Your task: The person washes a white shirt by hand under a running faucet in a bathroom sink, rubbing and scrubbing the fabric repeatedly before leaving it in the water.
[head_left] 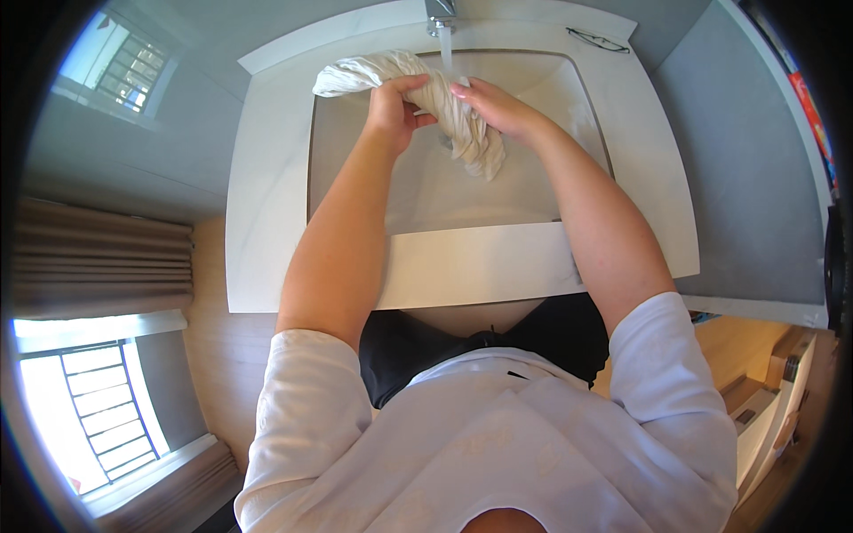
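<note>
A pale, wet cloth, bunched lengthwise into folds, hangs across my two hands over the sink. My left hand grips its middle, with the thumb on top and the fingers curled beneath. On the other side, my right hand pinches the cloth, its thumb and fingertips close to the running water. One end of the cloth lies over the basin's far left edge onto the counter; the other dangles into the basin. The faucet stands behind at the far edge.
A white counter surrounds the basin. Dark-framed glasses rest at its far right corner. Grey wall panels rise on both sides. At the left are a brown curtain and a barred window.
</note>
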Tool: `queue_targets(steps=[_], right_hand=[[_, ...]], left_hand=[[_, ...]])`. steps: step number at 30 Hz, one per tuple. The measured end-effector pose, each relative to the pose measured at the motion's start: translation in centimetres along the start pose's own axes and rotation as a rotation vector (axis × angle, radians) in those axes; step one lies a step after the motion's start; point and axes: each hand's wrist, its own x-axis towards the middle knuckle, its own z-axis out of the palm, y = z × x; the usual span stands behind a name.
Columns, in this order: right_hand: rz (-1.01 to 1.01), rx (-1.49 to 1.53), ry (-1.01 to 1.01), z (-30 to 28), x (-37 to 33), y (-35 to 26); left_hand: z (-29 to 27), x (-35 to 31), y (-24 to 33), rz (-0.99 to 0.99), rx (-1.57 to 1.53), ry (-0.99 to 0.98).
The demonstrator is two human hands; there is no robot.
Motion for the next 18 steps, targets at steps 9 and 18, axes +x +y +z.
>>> queue_targets(steps=[9,18], right_hand=[[-0.144,0.01,-0.108,0.5,-0.9,0.6],[0.06,-0.05,-0.085,0.2,-0.3,0.5]], left_hand=[[0.6,-0.8,0.3,0.005,0.149,-0.068],[1.2,-1.2,0.2,0.105,0.425,0.026]])
